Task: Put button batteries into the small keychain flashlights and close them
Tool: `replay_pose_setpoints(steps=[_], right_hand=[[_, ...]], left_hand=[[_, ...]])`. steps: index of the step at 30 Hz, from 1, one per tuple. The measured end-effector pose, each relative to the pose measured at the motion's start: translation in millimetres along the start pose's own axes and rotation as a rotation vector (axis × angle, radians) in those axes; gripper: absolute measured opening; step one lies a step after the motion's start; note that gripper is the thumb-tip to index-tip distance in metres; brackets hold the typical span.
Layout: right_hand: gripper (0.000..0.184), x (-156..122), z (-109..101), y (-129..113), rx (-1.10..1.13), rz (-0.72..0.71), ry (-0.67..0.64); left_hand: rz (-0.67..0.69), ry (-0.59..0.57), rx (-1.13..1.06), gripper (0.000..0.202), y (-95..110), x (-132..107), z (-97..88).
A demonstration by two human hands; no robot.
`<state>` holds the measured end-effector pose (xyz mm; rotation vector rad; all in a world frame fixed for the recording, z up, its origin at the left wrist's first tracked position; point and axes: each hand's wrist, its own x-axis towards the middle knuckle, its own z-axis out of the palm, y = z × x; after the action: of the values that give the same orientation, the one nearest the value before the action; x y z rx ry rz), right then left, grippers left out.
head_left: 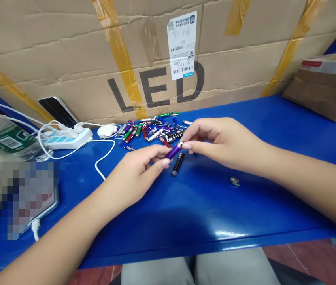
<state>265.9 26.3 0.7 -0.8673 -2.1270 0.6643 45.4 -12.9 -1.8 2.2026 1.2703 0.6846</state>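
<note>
Left hand (pixel 135 172) and right hand (pixel 227 144) pinch one purple tube (pixel 174 151), seemingly silver-tipped, near one black tube (pixel 178 164).

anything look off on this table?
A small metallic piece lies by itself on the blue tabletop, nearer the camera than the right hand and apart from the pile of small tubes. Possibly a stray part; too small to identify. The cardboard box behind is creased across its front. No spill visible.

From the wearer's head, one camera looks forward and down, close above the near edge of the tabletop (pixel 197 206), facing its far edge.
</note>
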Motion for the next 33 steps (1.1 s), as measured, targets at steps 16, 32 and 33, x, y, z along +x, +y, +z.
replay_pose_setpoints(steps=[16,32,33], right_hand=[[0.014,-4,-19,-17,-0.128,-0.158,-0.095],[0.028,-3,24,-8,0.667,0.271,0.147],[0.028,-2,23,-7,0.645,0.272,0.132]], left_hand=[[0.106,0.123,0.041,0.026,5,-4,-4.6],[0.316,0.546,0.512,0.019,1,-7,2.7],[0.303,0.538,0.497,0.018,1,-6,2.7]])
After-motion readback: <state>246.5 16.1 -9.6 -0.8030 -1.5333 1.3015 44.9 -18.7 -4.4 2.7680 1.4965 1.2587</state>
